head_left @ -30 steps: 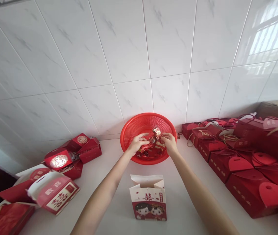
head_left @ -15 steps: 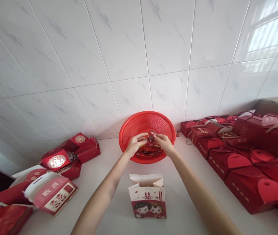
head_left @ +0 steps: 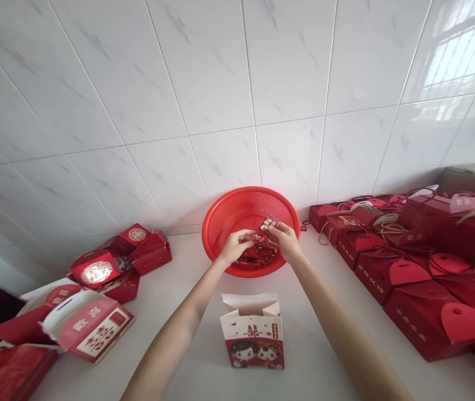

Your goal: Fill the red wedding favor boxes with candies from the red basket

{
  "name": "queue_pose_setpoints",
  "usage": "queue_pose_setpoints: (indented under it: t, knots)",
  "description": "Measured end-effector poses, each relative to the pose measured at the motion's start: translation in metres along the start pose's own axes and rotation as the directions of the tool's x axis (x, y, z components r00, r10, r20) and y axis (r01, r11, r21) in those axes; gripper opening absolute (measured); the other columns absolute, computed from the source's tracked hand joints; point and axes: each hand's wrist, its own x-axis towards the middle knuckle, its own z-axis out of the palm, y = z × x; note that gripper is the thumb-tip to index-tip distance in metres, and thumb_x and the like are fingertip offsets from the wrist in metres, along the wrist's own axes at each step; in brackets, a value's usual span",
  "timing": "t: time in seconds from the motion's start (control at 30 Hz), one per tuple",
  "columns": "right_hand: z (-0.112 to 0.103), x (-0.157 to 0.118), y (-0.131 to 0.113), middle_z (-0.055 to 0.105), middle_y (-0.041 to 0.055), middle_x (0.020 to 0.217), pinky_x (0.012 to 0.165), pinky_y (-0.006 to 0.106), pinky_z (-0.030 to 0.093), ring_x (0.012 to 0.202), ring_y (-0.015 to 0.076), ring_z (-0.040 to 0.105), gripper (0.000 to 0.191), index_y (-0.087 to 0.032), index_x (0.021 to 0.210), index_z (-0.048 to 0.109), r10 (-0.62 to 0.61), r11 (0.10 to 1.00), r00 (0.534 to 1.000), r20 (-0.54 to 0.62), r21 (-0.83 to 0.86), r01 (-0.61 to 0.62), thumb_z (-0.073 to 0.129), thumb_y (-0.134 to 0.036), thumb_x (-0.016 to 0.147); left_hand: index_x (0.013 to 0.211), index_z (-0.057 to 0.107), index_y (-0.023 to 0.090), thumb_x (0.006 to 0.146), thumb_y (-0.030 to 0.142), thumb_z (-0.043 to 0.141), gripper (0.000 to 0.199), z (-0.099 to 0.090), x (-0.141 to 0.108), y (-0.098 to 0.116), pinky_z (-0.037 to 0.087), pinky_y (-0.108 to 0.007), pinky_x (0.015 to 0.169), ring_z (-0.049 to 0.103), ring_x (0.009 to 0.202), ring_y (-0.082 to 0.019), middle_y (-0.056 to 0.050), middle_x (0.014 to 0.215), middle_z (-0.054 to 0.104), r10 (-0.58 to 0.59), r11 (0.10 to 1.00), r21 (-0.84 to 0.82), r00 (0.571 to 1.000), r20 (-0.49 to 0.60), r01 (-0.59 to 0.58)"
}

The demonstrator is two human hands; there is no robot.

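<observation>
Both hands are over a red plastic colander point(head_left: 237, 207) that stands against the tiled wall. Between the thumb and fingers of my right hand point(head_left: 285, 240) is a small clear-and-red wrapped candy point(head_left: 268, 223), its pale contents showing. My left hand point(head_left: 236, 247) has its fingertips pinched on a red-wrapped candy point(head_left: 258, 239), partly hidden by the fingers. Below them, several shiny red wrapped candies point(head_left: 258, 256) lie in the colander. Closer to me, an open-topped paper gift box point(head_left: 253, 340) with two cartoon faces stands upright between my forearms.
Red gift boxes point(head_left: 437, 317) with handles fill the right side of the white table point(head_left: 187, 312). On the left lie open red boxes point(head_left: 99, 273) and a pink-and-white box point(head_left: 89, 326). The tiled wall point(head_left: 220, 156) bounds the back.
My hands have moved slightly apart. The clear-and-red wrapped candy has shifted up and right in my right hand, away from the left fingers.
</observation>
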Motion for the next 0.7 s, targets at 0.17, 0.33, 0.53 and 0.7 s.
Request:
queue_pose_setpoints:
  t: [0.17, 0.33, 0.53, 0.7]
  knots:
    - [-0.002, 0.002, 0.000, 0.076, 0.0050, 0.086, 0.079, 0.034, 0.059, 0.089, 0.0234, 0.073, 0.025, -0.021, 0.075, 0.065, 0.023, 0.998, 1.000, -0.005, 0.062, -0.023, 0.083, -0.036, 0.065, 0.106, 0.075, 0.016, 0.075, 0.029, 0.078, 0.034, 0.007, -0.001, 0.006, 0.053, -0.039, 0.099, 0.071, 0.103, -0.027, -0.008, 0.107, 0.079, 0.019, 0.999, 0.027, 0.998, 0.063, -0.020]
    - [-0.002, 0.001, 0.000, 0.075, 0.0064, 0.083, 0.079, 0.037, 0.060, 0.086, 0.0255, 0.074, 0.021, -0.020, 0.072, 0.063, 0.067, 0.994, 0.998, 0.017, 0.089, -0.068, 0.080, -0.032, 0.067, 0.101, 0.076, 0.014, 0.080, 0.045, 0.074, 0.038, 0.013, 0.002, 0.007, 0.052, -0.038, 0.097, 0.069, 0.106, -0.029, -0.011, 0.109, 0.078, 0.127, 0.991, 0.023, 0.986, 0.107, -0.130]
    - [0.000, 0.003, 0.001, 0.070, 0.0028, 0.074, 0.085, 0.036, 0.059, 0.084, 0.0231, 0.072, 0.023, -0.022, 0.068, 0.059, 0.058, 0.991, 0.998, -0.036, 0.123, -0.053, 0.078, -0.033, 0.068, 0.091, 0.075, 0.014, 0.082, 0.043, 0.069, 0.031, 0.011, 0.004, 0.002, 0.053, -0.035, 0.091, 0.071, 0.095, -0.026, -0.009, 0.095, 0.078, 0.102, 0.993, 0.061, 0.993, 0.068, -0.106]
    - [0.000, 0.004, 0.002, 0.066, -0.0003, 0.067, 0.079, 0.033, 0.060, 0.076, 0.0189, 0.070, 0.021, -0.022, 0.064, 0.056, 0.063, 0.983, 0.994, -0.094, 0.176, -0.046, 0.077, -0.026, 0.065, 0.081, 0.072, 0.015, 0.080, 0.045, 0.069, 0.030, 0.012, 0.004, -0.001, 0.053, -0.033, 0.085, 0.070, 0.088, -0.025, -0.007, 0.086, 0.077, 0.069, 0.992, 0.102, 0.998, -0.002, -0.069]
